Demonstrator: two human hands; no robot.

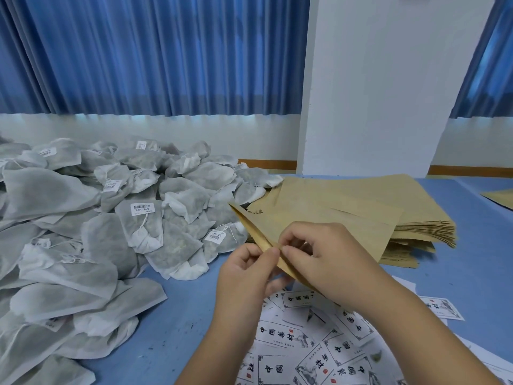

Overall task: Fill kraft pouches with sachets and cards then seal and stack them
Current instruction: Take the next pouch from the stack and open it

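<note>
I hold one kraft pouch (333, 223) in the air above the table, its mouth turned toward me. My left hand (247, 276) pinches the near lip of the mouth between thumb and fingers. My right hand (327, 262) pinches the other lip right beside it. Behind the pouch lies a thick stack of flat kraft pouches (402, 207). A big heap of grey mesh sachets (105, 218) with strings and barcode labels fills the left side. Printed white cards (319, 351) with black characters lie scattered under my forearms.
The table has a blue top (172, 323). Another kraft pouch (499, 198) shows at the right edge. A white pillar (374, 93) and blue curtains (152, 51) stand behind the table.
</note>
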